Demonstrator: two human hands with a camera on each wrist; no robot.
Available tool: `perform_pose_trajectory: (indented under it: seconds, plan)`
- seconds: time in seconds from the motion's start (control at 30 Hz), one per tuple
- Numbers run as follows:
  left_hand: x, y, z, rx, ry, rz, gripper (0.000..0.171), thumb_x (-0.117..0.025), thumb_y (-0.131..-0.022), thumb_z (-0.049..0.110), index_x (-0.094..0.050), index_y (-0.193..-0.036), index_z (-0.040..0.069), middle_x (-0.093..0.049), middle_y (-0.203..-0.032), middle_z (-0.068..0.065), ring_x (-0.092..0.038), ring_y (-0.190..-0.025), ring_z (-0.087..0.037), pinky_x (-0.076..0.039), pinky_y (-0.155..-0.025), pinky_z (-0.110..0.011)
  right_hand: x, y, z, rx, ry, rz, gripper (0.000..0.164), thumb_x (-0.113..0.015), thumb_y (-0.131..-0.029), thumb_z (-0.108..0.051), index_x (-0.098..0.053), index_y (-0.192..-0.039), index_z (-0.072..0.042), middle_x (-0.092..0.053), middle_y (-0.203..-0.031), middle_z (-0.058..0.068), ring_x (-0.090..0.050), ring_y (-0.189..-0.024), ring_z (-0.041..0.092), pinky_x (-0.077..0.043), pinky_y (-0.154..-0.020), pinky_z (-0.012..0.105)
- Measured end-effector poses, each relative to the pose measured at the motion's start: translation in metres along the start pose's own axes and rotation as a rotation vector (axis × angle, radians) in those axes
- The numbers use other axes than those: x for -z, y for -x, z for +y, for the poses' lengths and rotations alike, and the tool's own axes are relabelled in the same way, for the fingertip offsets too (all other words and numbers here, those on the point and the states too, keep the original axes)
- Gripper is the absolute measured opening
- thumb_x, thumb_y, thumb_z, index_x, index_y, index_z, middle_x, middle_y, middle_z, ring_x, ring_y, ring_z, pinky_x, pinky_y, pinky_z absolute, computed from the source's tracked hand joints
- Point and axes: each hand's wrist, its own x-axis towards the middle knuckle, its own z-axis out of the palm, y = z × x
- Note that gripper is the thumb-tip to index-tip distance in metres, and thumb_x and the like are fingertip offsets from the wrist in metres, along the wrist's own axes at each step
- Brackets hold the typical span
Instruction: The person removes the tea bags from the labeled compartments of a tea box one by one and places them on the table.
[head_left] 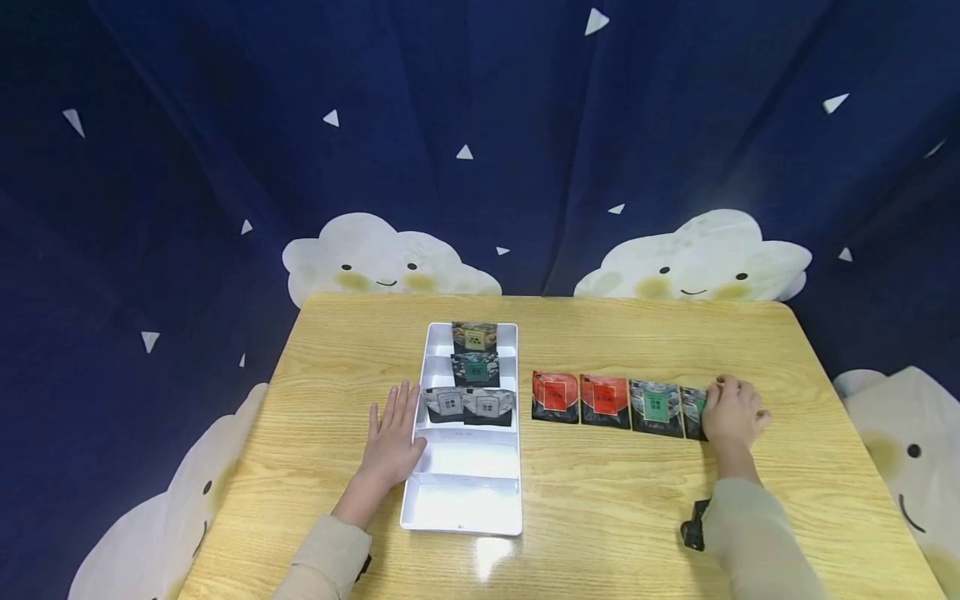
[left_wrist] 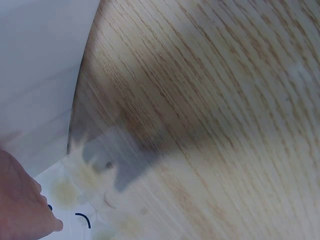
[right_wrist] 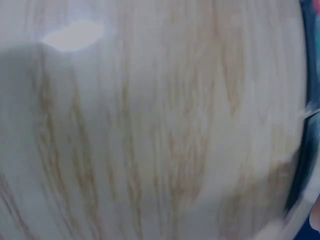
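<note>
My left hand [head_left: 390, 437] lies with its fingers spread at the left side of a long white divided tray [head_left: 467, 504], its thumb against the rim. Inside the tray, a yellow-label packet [head_left: 475, 337] is at the back, with a green-label packet [head_left: 476, 371] in front of it. Two grey-label packets [head_left: 488, 406] overlap in the middle compartment. On the table at the right, my right hand [head_left: 733, 414] has curled fingers at the right end of a green-label packet [head_left: 692, 410], hiding part of it. The right wrist view catches only dark packet edges.
Left of the gripped packet, two red-label packets [head_left: 555, 397] and another green-label packet [head_left: 656, 407] lie in a row on the wooden table [head_left: 600, 508]. A dark blue curtain [head_left: 525, 100] with white clouds hangs behind the table's back edge.
</note>
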Motion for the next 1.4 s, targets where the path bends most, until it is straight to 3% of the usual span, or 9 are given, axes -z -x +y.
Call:
perform_pose_trajectory:
  seconds: [0.2, 0.33, 0.5, 0.73, 1.0, 1.23, 1.4]
  plan:
    - [0.001, 0.001, 0.0, 0.009, 0.002, -0.009, 0.077, -0.047, -0.084, 0.025, -0.007, -0.148, 0.008, -0.005, -0.153, -0.014, -0.003, -0.14, -0.031, 0.0, -0.11, -0.055, 0.004, 0.009, -0.032, 0.106, -0.091, 0.151, 0.034, -0.035, -0.097, -0.02, -0.044, -0.123, 0.0, -0.04, -0.125, 0.026, -0.031, -0.116, 0.046, -0.014, -0.091, 0.061]
    - [0.002, 0.002, 0.001, 0.009, 0.005, -0.009, 0.077, -0.047, -0.084, 0.025, -0.008, -0.148, 0.008, -0.006, -0.153, -0.014, -0.003, -0.139, -0.032, 0.0, -0.11, -0.054, -0.002, 0.02, -0.06, 0.248, -0.158, 0.246, 0.026, -0.044, -0.094, -0.015, -0.05, -0.116, -0.001, -0.049, -0.116, 0.023, -0.039, -0.109, 0.042, -0.017, -0.087, 0.058]
    - [0.003, 0.002, 0.001, 0.005, 0.007, -0.007, 0.076, -0.047, -0.084, 0.026, -0.008, -0.148, 0.009, -0.006, -0.153, -0.014, -0.003, -0.139, -0.032, 0.002, -0.11, -0.054, -0.013, 0.04, -0.099, 0.446, -0.204, 0.292, 0.023, -0.054, -0.09, -0.013, -0.054, -0.11, -0.002, -0.054, -0.109, 0.02, -0.043, -0.103, 0.04, -0.02, -0.084, 0.057]
    - [0.003, 0.003, 0.001, 0.003, -0.015, -0.002, 0.076, -0.047, -0.085, 0.026, -0.008, -0.148, 0.009, -0.006, -0.153, -0.013, -0.003, -0.14, -0.031, 0.003, -0.11, -0.053, -0.024, 0.068, -0.156, 0.683, -0.205, 0.272, 0.02, -0.06, -0.086, -0.012, -0.057, -0.105, -0.007, -0.057, -0.107, 0.013, -0.047, -0.101, 0.034, -0.024, -0.084, 0.057]
    - [0.003, 0.003, 0.002, -0.01, -0.045, 0.023, 0.074, -0.046, -0.086, 0.027, -0.01, -0.148, 0.008, -0.008, -0.153, -0.014, -0.006, -0.139, -0.031, 0.001, -0.11, -0.054, -0.036, 0.094, -0.211, 0.858, -0.138, 0.222, 0.022, -0.062, -0.084, -0.014, -0.06, -0.104, -0.009, -0.057, -0.106, 0.009, -0.049, -0.103, 0.028, -0.029, -0.083, 0.051]
    - [0.005, 0.003, 0.005, -0.003, -0.07, 0.033, 0.074, -0.047, -0.085, 0.028, -0.013, -0.147, 0.008, -0.008, -0.153, -0.014, -0.005, -0.139, -0.032, 0.003, -0.11, -0.053, -0.047, 0.112, -0.24, 0.978, -0.029, 0.115, 0.025, -0.059, -0.087, -0.023, -0.058, -0.11, -0.013, -0.056, -0.112, 0.005, -0.048, -0.107, 0.024, -0.031, -0.085, 0.048]
    - [0.005, 0.004, 0.005, -0.001, -0.079, 0.035, 0.074, -0.047, -0.085, 0.028, -0.012, -0.147, 0.008, -0.007, -0.153, -0.014, -0.005, -0.14, -0.031, 0.002, -0.11, -0.054, -0.058, 0.119, -0.25, 1.03, 0.046, 0.086, 0.028, -0.061, -0.086, -0.026, -0.056, -0.111, -0.016, -0.055, -0.11, 0.003, -0.048, -0.105, 0.021, -0.031, -0.084, 0.044]
